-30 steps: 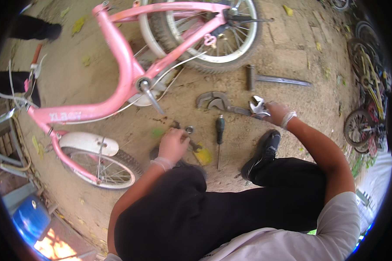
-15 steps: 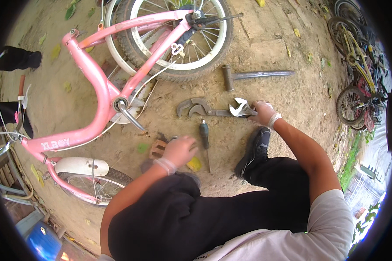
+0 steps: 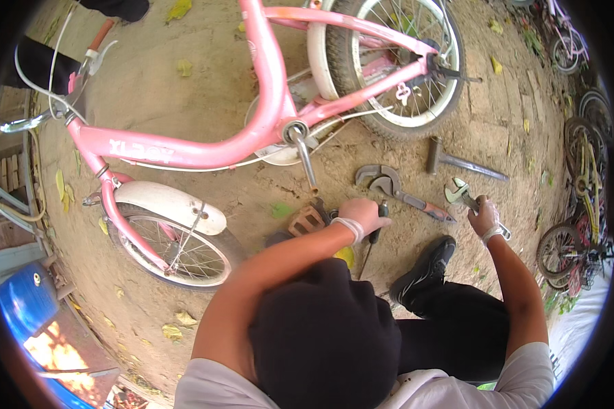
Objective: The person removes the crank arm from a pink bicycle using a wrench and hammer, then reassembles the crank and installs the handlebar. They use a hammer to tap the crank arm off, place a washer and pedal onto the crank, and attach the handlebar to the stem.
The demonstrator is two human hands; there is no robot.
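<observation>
My right hand (image 3: 485,219), in a thin clear glove, is closed around the handle of a silver adjustable wrench (image 3: 456,191). The wrench's jaws point away from me, to the left. My left hand (image 3: 361,216), gloved too, reaches over a screwdriver (image 3: 383,210) with a dark handle that lies on the dirt; its fingertips are hidden beneath it. Left of that hand is a brown bicycle pedal (image 3: 306,221). A large dark pipe wrench (image 3: 403,195) lies between my hands, and farther off rests a hammer (image 3: 465,164).
A pink bicycle frame (image 3: 205,153) lies beyond my hands, its crank arm (image 3: 303,161) pointing toward me. The front wheel (image 3: 174,249) is at left. Several bicycles (image 3: 580,184) stand at the right edge. A blue barrel (image 3: 27,300) is at lower left. Another person's dark trouser leg (image 3: 44,65) shows at upper left.
My right hand has taken up the adjustable wrench, which lay by the pipe wrench. My left hand has shifted right from beside the pedal to the screwdriver. The whole view has turned left.
</observation>
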